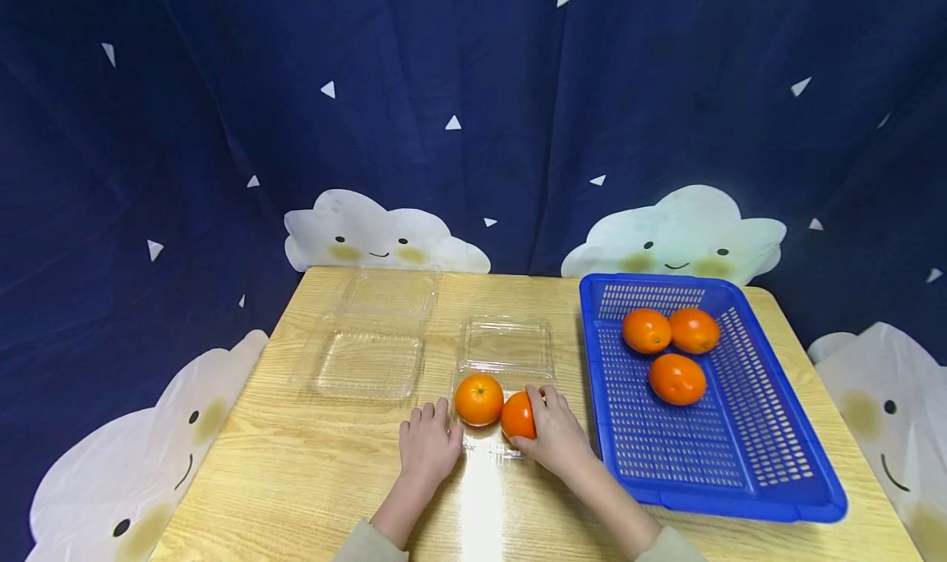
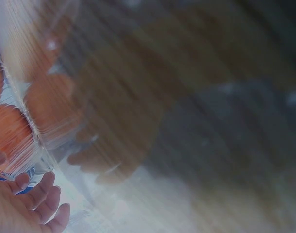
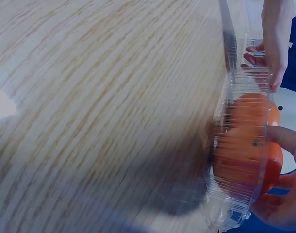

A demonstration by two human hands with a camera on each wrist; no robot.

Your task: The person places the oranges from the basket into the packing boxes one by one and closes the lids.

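Note:
A clear plastic clamshell box (image 1: 506, 347) lies open on the table, lid folded back toward the curtain. Two oranges sit side by side in its near half, the left orange (image 1: 479, 399) stem end up. My right hand (image 1: 558, 435) grips the right orange (image 1: 517, 416) from its right side, thumb toward me. Through the ribbed box wall (image 3: 242, 145) in the right wrist view, both oranges show. At the box's left end is my left hand (image 1: 429, 447), its thumb right at the rim and its fingers loosely bent, holding nothing.
A second clear clamshell box (image 1: 370, 365) stands open at the back left, without fruit. On the right, a blue plastic basket (image 1: 602, 430) holds three oranges (image 1: 676, 379). Behind the wooden table (image 1: 296, 480) hangs a dark blue curtain (image 1: 414, 69) with clouds.

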